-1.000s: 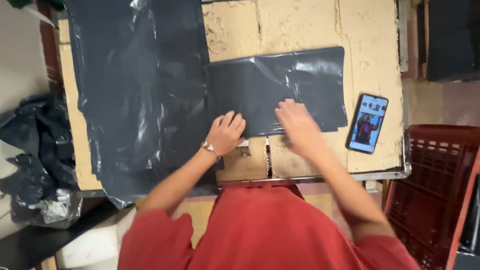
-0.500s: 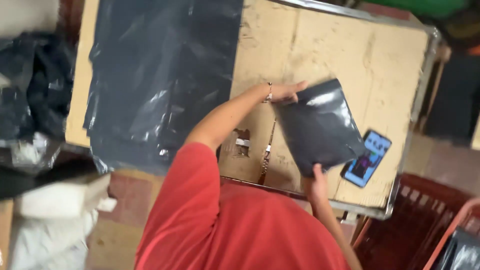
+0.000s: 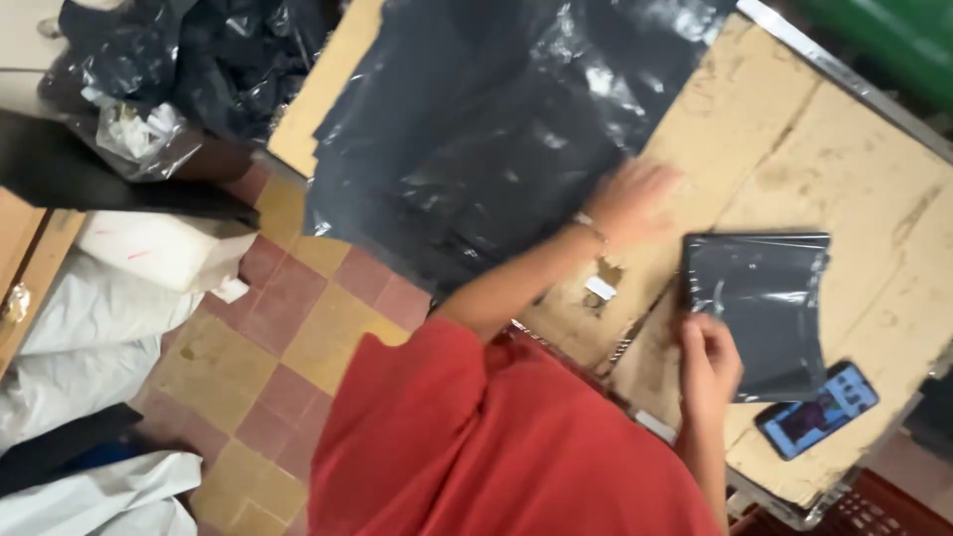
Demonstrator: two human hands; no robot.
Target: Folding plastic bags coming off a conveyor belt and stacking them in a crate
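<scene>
The right hand rests on the near edge of the folded bag, fingers curled over that edge and pinning it to the table. The bag is a small dark square now, lying flat, just beside the phone at the table's near corner. The left hand is blurred, reaching across to the big dark sheets spread over the table's far side; its fingers look loosely open, touching the sheet's edge, holding nothing that I can make out. I'd say one bag is folded and being held down while a fresh sheet is fetched. The next move, to my eye, calls for pinching one single sheet off that slippery pile without dragging the rest along.
</scene>
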